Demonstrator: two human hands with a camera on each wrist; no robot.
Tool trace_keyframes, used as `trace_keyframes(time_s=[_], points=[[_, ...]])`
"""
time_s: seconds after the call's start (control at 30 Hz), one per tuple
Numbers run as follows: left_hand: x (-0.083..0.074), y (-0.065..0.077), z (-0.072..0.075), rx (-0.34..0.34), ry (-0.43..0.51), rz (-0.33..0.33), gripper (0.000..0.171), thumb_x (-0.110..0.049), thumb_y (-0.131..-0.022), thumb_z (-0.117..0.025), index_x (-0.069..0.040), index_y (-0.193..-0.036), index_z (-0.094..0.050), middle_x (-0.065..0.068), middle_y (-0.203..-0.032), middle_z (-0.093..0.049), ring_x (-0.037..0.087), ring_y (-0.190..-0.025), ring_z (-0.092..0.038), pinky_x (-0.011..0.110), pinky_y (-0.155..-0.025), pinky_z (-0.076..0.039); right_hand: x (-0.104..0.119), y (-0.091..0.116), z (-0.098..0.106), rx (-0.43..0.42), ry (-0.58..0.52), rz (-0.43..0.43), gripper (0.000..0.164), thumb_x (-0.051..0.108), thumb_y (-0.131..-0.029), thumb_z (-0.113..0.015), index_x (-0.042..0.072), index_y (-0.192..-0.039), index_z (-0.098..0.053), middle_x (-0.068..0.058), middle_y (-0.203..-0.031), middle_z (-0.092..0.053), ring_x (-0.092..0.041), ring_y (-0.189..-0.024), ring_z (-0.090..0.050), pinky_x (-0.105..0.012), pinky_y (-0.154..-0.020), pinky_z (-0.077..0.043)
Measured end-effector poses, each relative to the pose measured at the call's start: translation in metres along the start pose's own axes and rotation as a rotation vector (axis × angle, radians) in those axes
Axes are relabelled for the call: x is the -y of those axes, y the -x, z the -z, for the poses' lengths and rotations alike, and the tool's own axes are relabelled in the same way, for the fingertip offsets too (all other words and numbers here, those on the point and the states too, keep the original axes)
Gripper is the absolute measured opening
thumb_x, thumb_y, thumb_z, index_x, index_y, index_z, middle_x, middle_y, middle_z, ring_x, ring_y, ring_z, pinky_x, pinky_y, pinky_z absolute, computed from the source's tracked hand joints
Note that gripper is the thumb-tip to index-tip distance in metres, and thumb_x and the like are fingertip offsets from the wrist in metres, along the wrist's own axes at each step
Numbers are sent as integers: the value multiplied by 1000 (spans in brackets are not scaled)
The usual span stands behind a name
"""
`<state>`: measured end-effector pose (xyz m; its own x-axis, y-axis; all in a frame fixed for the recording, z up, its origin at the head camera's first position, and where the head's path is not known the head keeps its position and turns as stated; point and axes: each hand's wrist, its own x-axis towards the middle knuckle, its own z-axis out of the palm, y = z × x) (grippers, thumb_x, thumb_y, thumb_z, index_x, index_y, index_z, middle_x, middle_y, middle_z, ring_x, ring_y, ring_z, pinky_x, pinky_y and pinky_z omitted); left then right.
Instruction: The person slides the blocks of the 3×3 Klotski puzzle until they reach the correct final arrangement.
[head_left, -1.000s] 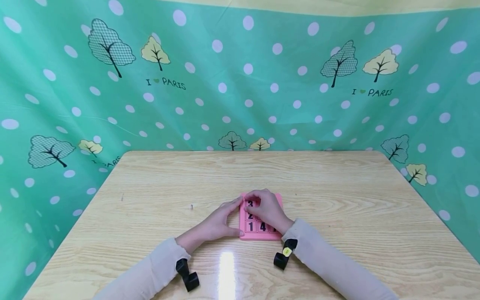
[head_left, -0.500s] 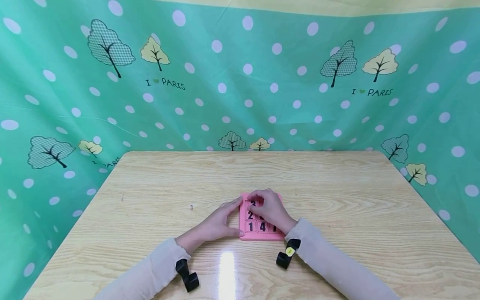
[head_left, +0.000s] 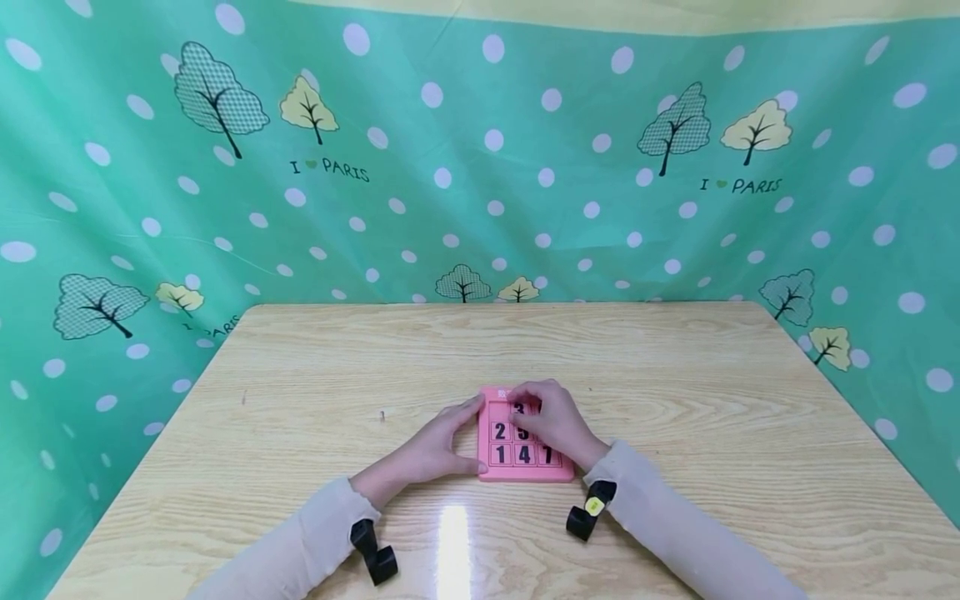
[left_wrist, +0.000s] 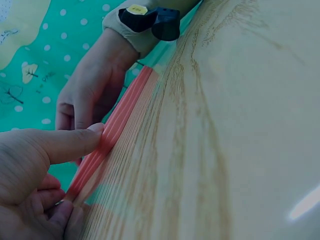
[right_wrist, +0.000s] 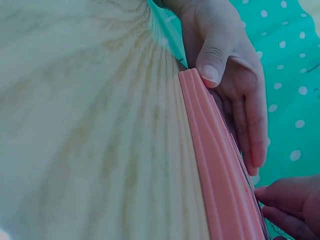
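Observation:
A pink number slide puzzle (head_left: 525,475) lies flat on the table. My left hand (head_left: 431,450) grips its left side, thumb at the near corner and fingertips by the far corner. In the left wrist view the left thumb (left_wrist: 75,144) lies along the ridged pink edge. My right hand (head_left: 555,421) reaches over the board, thumb and index finger curled about the number 3 tile (head_left: 519,409) in the far row. A bare slot (head_left: 498,410) shows left of that tile. Tiles 2, 5, 1, 4 and 7 are visible; the right hand hides the others.
The pale wood table (head_left: 300,383) carries a bright glare strip near its front. Behind it hangs a green dotted cloth (head_left: 480,167) printed with trees. Each wrist wears a black camera mount (head_left: 592,507) over a light sleeve.
My right hand has moved to the right, and the number 3 tile has slid right with it, uncovering the far-left slot. The left hand has stayed on the puzzle's side.

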<state>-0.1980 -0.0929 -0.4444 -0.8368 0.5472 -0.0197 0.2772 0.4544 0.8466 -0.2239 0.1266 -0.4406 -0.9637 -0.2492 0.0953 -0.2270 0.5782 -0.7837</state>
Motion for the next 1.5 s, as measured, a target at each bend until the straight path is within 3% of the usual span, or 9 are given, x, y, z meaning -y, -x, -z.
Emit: trace_keyframes(time_s=[0.33, 0.6, 0.93, 1.5], points=[[1, 1, 0, 2, 1, -2, 94, -23, -74, -79, -9, -149, -24, 9, -154, -26, 29, -140, -22, 51, -114, -18, -2, 2, 3, 4, -9, -10, 23, 9, -80, -73, 14, -102, -70, 3, -99, -63, -17, -97, -49, -37, -86, -44], [4, 1, -1, -4, -15, -5, 95, -24, -73, -79, -9, -150, -24, 6, -154, -25, 28, -140, -23, 51, -114, -19, -5, 6, 4, 0, -64, 16, 25, 14, -80, -74, 15, -104, -70, 3, -102, -64, -17, -102, -49, -40, -92, -41], [3, 0, 0, -2, -35, -7, 96, -24, -72, -79, -11, -150, -24, 4, -155, -24, 27, -140, -23, 50, -114, -19, -5, 14, 4, 56, -39, 93, 26, 12, -78, -76, 15, -103, -71, 4, -104, -62, -17, -101, -47, -37, -88, -43], [4, -2, 0, -5, -43, -14, 95, -25, -73, -79, -9, -149, -24, 5, -155, -25, 28, -140, -23, 50, -114, -20, -4, 18, 6, 115, -2, 109, 24, 13, -77, -76, 18, -100, -71, 5, -100, -57, -16, -97, -44, -33, -83, -42]])
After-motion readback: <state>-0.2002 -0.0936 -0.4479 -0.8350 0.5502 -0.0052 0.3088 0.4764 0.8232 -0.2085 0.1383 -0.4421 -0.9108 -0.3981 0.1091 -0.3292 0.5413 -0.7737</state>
